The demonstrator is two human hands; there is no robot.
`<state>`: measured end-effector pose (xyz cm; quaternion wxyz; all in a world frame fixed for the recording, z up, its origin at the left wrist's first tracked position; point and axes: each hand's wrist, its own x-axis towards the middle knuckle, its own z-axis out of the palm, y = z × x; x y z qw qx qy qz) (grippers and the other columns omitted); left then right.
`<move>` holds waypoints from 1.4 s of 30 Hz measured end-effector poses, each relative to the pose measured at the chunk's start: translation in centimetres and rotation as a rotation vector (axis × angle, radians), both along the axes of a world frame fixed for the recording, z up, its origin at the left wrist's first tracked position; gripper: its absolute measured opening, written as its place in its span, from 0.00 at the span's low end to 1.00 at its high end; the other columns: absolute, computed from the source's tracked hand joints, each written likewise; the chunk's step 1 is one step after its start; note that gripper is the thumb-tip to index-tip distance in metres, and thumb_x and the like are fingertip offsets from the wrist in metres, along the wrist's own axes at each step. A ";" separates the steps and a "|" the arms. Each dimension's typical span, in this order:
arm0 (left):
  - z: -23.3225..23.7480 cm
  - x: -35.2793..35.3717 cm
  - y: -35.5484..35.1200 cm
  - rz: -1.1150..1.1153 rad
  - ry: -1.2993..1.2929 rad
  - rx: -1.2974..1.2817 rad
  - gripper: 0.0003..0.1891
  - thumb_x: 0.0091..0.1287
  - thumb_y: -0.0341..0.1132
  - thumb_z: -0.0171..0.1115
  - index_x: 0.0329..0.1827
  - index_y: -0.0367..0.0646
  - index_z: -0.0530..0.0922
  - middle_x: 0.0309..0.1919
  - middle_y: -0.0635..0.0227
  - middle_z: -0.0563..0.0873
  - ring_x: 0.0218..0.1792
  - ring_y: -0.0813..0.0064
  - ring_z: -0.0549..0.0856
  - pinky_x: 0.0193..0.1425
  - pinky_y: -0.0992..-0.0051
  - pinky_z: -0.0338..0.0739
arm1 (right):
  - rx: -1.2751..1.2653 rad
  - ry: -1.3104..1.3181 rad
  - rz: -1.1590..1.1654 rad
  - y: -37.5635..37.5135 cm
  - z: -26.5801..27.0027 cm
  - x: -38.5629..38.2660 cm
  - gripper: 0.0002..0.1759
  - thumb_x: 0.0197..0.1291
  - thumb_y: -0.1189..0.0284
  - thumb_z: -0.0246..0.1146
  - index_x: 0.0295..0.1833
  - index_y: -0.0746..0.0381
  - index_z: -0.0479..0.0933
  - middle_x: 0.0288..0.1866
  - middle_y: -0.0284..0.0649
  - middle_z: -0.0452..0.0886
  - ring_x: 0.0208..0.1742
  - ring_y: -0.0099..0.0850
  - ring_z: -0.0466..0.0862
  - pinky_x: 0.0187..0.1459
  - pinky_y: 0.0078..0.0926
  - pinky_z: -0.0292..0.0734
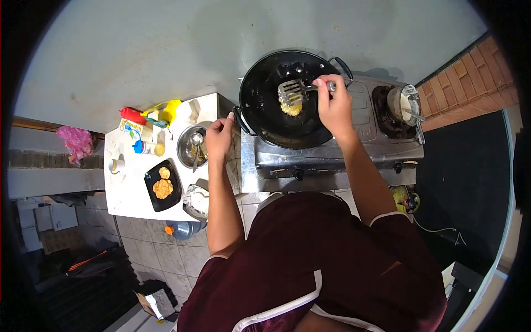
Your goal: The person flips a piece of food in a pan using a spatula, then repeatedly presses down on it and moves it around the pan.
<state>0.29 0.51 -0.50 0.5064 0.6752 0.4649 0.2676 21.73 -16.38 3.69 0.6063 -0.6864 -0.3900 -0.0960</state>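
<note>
**Stove station: right hand on spatula over wok, left hand at wok's edge**

1. Right hand [332, 105]: closed in a full grip round the handle of a slotted spatula [293, 91]. The hand sits over the far right rim of the wok [265, 119], with the arm reaching across the front of the stove [332, 157].

2. Spatula: the blade points left from the hand and sits over the middle of the wok, directly above a yellow patty [291, 109]. The blade overlaps the patty's far edge. Whether it presses on the patty or hovers just over it cannot be told.

3. Patty: lies on the wok's floor near the centre, just left of the right hand and well to the right of the left hand.

4. Left hand [219, 135]: fingers curled, fingertips up against the wok's left side handle [238, 118]. Whether it actually grips the handle cannot be told. The hand lies between the wok and a steel bowl [185, 141].

5. Surroundings: the bowl holds a spoon [196, 145] and stands on a white counter [127, 202] left of the stove. Nearer the person is a black plate [150, 185] bearing two browned patties [162, 188]. A red bottle [133, 115] and a yellow bottle [166, 110] stand at the counter's far edge. A small pot [406, 105] occupies the stove's right burner.
</note>
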 end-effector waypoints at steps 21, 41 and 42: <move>0.0 0.3 -1.3 0.055 0.018 -0.014 0.18 0.65 0.43 0.63 0.29 0.34 0.80 0.20 0.75 0.77 0.24 0.86 0.69 0.29 0.82 0.64 | -0.077 -0.079 -0.162 -1.9 1.2 3.1 0.06 0.62 0.73 0.60 0.41 0.64 0.74 0.32 0.47 0.80 0.30 0.42 0.81 0.32 0.33 0.74; -0.3 0.2 -1.5 0.082 -0.068 -0.005 0.17 0.65 0.43 0.64 0.29 0.34 0.80 0.20 0.74 0.78 0.23 0.86 0.70 0.29 0.82 0.65 | -0.068 -0.092 -0.132 -0.5 2.2 2.8 0.08 0.62 0.71 0.60 0.41 0.64 0.74 0.35 0.47 0.80 0.35 0.46 0.81 0.37 0.35 0.75; -0.2 0.1 -1.5 0.086 -0.056 0.005 0.17 0.65 0.43 0.64 0.29 0.34 0.80 0.20 0.74 0.78 0.23 0.86 0.70 0.28 0.82 0.65 | -0.076 -0.086 -0.136 -0.6 2.4 2.9 0.07 0.62 0.71 0.60 0.41 0.64 0.74 0.35 0.47 0.80 0.35 0.45 0.81 0.37 0.35 0.75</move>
